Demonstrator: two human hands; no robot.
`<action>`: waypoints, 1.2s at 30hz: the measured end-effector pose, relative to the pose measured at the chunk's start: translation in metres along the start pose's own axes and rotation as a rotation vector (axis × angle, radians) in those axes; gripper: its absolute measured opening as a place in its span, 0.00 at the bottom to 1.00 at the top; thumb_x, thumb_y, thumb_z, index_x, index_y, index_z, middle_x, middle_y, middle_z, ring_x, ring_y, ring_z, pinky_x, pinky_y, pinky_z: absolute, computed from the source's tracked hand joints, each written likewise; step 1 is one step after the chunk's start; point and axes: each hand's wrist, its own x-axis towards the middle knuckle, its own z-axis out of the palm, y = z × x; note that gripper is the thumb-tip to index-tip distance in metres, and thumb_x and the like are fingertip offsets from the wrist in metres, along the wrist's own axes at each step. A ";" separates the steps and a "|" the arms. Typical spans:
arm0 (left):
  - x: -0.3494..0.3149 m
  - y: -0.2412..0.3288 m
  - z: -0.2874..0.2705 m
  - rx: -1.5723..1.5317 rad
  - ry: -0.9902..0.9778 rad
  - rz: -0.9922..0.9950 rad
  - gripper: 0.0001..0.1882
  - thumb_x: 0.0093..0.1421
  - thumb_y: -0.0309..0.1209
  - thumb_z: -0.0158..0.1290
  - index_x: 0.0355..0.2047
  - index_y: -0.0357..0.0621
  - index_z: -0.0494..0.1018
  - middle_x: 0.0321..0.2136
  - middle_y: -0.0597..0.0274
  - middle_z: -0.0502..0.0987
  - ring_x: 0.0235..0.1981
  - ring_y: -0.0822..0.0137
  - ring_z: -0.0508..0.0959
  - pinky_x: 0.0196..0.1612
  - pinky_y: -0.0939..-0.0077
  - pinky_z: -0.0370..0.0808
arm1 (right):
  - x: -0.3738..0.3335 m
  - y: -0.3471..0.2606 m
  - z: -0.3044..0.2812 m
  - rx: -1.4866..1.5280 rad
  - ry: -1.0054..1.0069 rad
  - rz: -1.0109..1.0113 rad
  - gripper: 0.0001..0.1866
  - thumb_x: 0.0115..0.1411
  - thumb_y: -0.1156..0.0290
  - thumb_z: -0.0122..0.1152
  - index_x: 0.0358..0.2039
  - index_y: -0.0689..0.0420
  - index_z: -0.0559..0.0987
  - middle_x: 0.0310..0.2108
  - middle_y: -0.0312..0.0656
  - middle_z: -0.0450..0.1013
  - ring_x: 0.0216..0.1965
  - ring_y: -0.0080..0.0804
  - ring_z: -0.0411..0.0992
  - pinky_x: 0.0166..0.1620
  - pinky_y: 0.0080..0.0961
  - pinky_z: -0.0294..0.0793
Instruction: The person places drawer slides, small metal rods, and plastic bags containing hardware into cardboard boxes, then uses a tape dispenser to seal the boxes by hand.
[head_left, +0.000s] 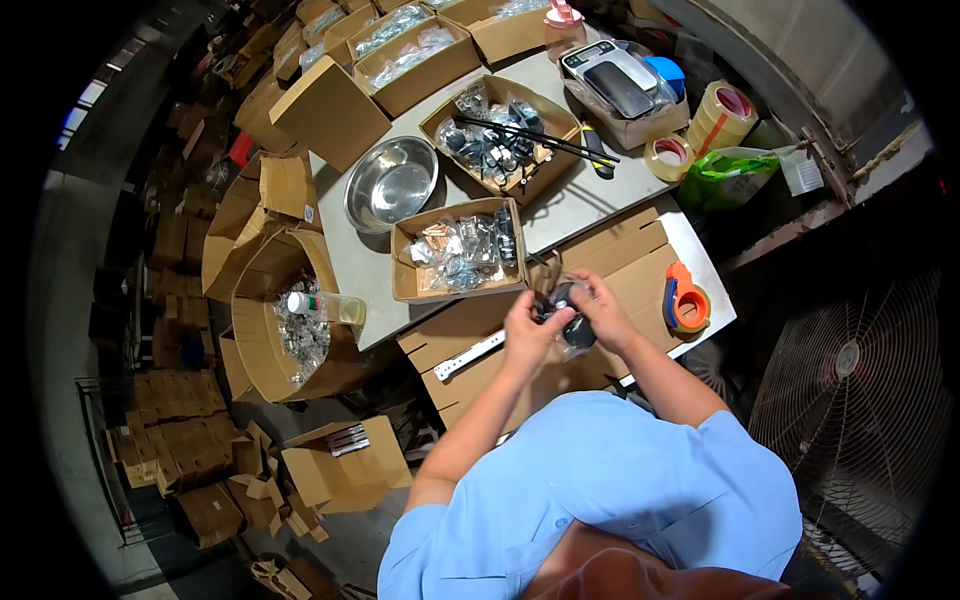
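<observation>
Between my two hands is a clear plastic bag of black rounded parts [578, 333], held over flattened cardboard [620, 245]. My left hand [531, 332] grips its left side, with the thumb laid across the front. On the right side, my right hand [603, 314] has its fingers closed round the bag. What exactly the parts are cannot be made out. A white metal strip with holes [470, 356] lies on the cardboard beside my left forearm. Just beyond my hands stands an open carton [410, 284] with small bagged hardware in it.
Farther back are a steel bowl [366, 218], a carton of black parts [545, 185] with black rods across it, and a scale [598, 58]. An orange tape dispenser [672, 290] lies at right, near a large fan [848, 358]. Left, a deep carton [252, 330] holds bagged pieces and a bottle [340, 308].
</observation>
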 end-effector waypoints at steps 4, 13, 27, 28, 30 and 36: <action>-0.011 -0.075 0.015 0.309 0.105 0.001 0.10 0.53 0.33 0.61 0.27 0.38 0.75 0.21 0.65 0.77 0.24 0.75 0.74 0.32 0.78 0.71 | 0.010 0.045 -0.118 -0.502 0.390 0.074 0.20 0.62 0.57 0.54 0.45 0.60 0.70 0.40 0.48 0.73 0.43 0.37 0.71 0.47 0.30 0.69; 0.002 -0.099 0.026 0.490 -0.010 -0.103 0.12 0.57 0.36 0.55 0.31 0.37 0.75 0.20 0.54 0.74 0.22 0.63 0.72 0.27 0.69 0.68 | -0.002 0.038 -0.141 -1.437 0.480 -0.177 0.21 0.51 0.66 0.61 0.46 0.55 0.72 0.41 0.49 0.65 0.47 0.49 0.62 0.49 0.44 0.62; 0.011 -0.060 0.025 0.394 0.065 0.028 0.14 0.58 0.38 0.55 0.26 0.38 0.73 0.14 0.65 0.71 0.17 0.77 0.67 0.22 0.77 0.66 | -0.020 -0.026 -0.205 -2.110 0.665 0.247 0.18 0.54 0.73 0.54 0.48 0.49 0.73 0.40 0.49 0.67 0.42 0.48 0.68 0.46 0.42 0.68; 0.008 -0.060 0.021 0.355 0.130 0.038 0.14 0.58 0.38 0.55 0.25 0.39 0.73 0.14 0.66 0.71 0.17 0.78 0.67 0.21 0.78 0.65 | -0.003 -0.035 -0.186 -2.116 0.654 0.236 0.18 0.54 0.73 0.54 0.48 0.49 0.73 0.40 0.49 0.67 0.42 0.48 0.68 0.46 0.42 0.68; 0.000 -0.054 0.009 0.328 0.161 -0.010 0.14 0.59 0.38 0.56 0.23 0.39 0.72 0.14 0.69 0.71 0.16 0.80 0.67 0.20 0.81 0.65 | 0.037 -0.042 -0.151 -1.805 0.456 -0.032 0.20 0.49 0.71 0.60 0.45 0.50 0.75 0.42 0.50 0.68 0.44 0.48 0.67 0.46 0.41 0.67; -0.011 -0.030 -0.012 0.089 0.441 0.045 0.13 0.58 0.36 0.56 0.24 0.38 0.71 0.14 0.71 0.69 0.18 0.80 0.65 0.22 0.81 0.64 | 0.147 -0.034 0.040 -1.615 0.145 -0.449 0.16 0.48 0.55 0.63 0.25 0.57 0.81 0.43 0.43 0.67 0.51 0.41 0.60 0.49 0.38 0.58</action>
